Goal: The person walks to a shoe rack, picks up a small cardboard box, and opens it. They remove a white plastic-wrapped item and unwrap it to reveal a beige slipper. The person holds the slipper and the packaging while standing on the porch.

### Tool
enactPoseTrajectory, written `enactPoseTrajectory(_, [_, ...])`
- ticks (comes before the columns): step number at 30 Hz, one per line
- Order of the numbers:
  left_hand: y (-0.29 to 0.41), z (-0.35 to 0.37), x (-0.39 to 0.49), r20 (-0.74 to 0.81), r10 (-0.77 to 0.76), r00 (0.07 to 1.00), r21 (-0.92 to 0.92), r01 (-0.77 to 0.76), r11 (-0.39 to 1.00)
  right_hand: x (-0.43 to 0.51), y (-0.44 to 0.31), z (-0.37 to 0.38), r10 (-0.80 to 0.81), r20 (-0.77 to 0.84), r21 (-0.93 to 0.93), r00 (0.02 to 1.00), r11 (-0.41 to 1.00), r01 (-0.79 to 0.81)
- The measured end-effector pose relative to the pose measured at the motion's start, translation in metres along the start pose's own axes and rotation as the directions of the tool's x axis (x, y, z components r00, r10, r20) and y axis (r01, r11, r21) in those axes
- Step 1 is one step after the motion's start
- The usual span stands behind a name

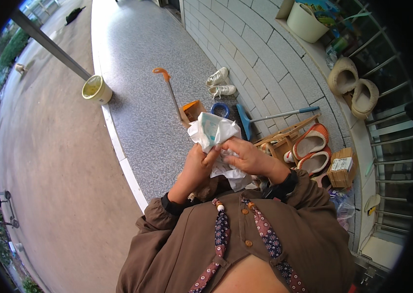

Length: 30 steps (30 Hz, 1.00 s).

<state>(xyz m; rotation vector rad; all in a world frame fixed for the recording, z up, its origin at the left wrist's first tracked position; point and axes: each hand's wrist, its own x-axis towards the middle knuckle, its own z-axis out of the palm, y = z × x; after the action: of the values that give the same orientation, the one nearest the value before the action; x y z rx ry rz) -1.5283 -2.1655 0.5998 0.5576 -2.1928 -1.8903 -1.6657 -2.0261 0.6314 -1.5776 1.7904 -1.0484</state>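
Both of my hands hold a crumpled white plastic wrapper [212,130] with pale teal print in front of my waist. My left hand [201,161] grips its lower left edge between thumb and fingers. At its lower right, my right hand [246,155] pinches it with thumb and forefinger, the other fingers curled. More crumpled white material [230,174] hangs below, between the hands. What is inside the wrapper cannot be told. Just beyond it on the speckled floor lie a blue ring-shaped object [220,109] and a dustpan [191,111] with an orange-topped handle.
A blue broom [245,119], white sneakers [219,83], a wooden rack [283,146] with orange-trimmed slippers [312,144] and a cardboard box [342,168] stand along the tiled wall. A bucket [97,90] sits by the post at left. Beige slippers [343,77] rest on the window ledge.
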Motion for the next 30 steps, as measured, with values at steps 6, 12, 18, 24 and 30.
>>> enactPoseTrajectory(6, [0.01,0.002,-0.004,-0.037,0.137,0.99,0.54,-0.095,0.836,0.009,-0.015,-0.039,0.331,-0.336,0.416,0.882,0.892,-0.176])
enactPoseTrajectory(12, [0.02,0.005,-0.001,0.113,0.277,0.954,0.533,-0.294,0.794,0.03,-0.029,-0.025,-0.466,0.098,-0.372,0.879,0.802,0.466])
enactPoseTrajectory(18, [0.022,-0.013,-0.01,0.142,0.109,0.984,0.42,-0.159,0.893,0.031,-0.018,-0.073,0.124,-0.445,-0.416,0.887,0.849,-0.327])
enactPoseTrajectory(24, [0.015,-0.01,-0.011,0.119,0.184,0.976,0.267,-0.21,0.94,0.037,-0.001,-0.023,-0.479,-0.049,-0.649,0.877,0.682,0.336])
enactPoseTrajectory(30, [-0.004,-0.028,-0.017,-0.013,-0.085,0.996,-0.168,0.082,0.982,0.037,0.033,-0.07,0.27,-0.657,0.173,0.703,0.963,-0.208])
